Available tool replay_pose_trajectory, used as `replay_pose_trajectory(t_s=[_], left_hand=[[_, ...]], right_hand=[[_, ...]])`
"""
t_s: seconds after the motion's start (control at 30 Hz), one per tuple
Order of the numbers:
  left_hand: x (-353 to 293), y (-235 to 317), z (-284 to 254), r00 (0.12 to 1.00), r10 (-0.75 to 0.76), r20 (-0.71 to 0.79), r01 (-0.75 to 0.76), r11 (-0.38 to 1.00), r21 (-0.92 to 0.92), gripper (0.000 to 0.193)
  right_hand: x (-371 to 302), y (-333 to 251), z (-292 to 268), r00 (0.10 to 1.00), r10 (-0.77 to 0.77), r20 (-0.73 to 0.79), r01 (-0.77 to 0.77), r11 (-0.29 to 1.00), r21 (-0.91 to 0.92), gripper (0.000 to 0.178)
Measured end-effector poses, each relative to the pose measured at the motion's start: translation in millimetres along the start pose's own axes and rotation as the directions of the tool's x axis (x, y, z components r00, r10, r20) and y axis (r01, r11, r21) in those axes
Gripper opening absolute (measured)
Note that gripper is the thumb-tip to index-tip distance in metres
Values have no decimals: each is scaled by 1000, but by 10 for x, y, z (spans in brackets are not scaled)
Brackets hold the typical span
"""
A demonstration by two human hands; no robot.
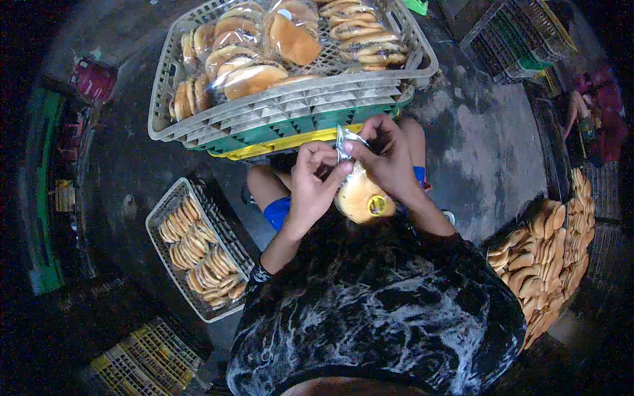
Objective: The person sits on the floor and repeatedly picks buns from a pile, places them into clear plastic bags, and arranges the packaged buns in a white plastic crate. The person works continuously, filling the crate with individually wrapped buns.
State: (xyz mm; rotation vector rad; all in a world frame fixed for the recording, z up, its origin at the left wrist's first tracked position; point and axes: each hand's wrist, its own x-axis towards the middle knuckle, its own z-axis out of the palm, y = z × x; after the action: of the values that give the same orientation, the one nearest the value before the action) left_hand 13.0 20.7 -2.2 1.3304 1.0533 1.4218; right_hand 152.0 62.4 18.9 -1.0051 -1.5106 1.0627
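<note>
A round bun in a clear plastic bag [357, 196], with a small yellow label on it, hangs close to my body over my lap. My left hand [316, 173] pinches one side of the bag's gathered mouth between thumb and fingers. Opposite it, my right hand [386, 153] pinches the other side of the mouth. The shiny twisted end of the bag stands up between the two hands. Just beyond them is a stack of plastic crates [284, 109], the top one grey and holding several bagged buns [294, 36].
On the floor at left, a white crate [197, 310] holds rows of flat buns. A large heap of unbagged buns [545, 264] lies at right. Stacked crates stand at the far right [518, 39] and lower left [148, 360]. Part of another person [598, 125] shows at the right edge.
</note>
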Motion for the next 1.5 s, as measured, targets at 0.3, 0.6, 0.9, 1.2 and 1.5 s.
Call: replay_pose_trajectory(t_s=[0.3, 0.6, 0.9, 1.2, 1.5], left_hand=[[-7, 7, 69, 956, -191, 224, 15, 793, 609, 16], [-286, -946, 134, 793, -535, 292, 451, 837, 309, 31], [128, -829, 946, 964, -234, -123, 249, 961, 124, 22], [231, -777, 671, 961, -88, -262, 171, 934, 312, 20], [219, -907, 437, 877, -197, -439, 260, 961, 89, 21]], right_hand=[[-168, 92, -356, 859, 171, 483, 105, 864, -493, 23], [-817, 798, -392, 848, 392, 355, -87, 765, -638, 32], [-546, 1441, -913, 844, 393, -364, -494, 835, -244, 59], [-1315, 3944, -2259, 600, 754, 267, -185, 455, -871, 31], [-1464, 3237, -2610, 594, 787, -170, -716, 420, -558, 26]])
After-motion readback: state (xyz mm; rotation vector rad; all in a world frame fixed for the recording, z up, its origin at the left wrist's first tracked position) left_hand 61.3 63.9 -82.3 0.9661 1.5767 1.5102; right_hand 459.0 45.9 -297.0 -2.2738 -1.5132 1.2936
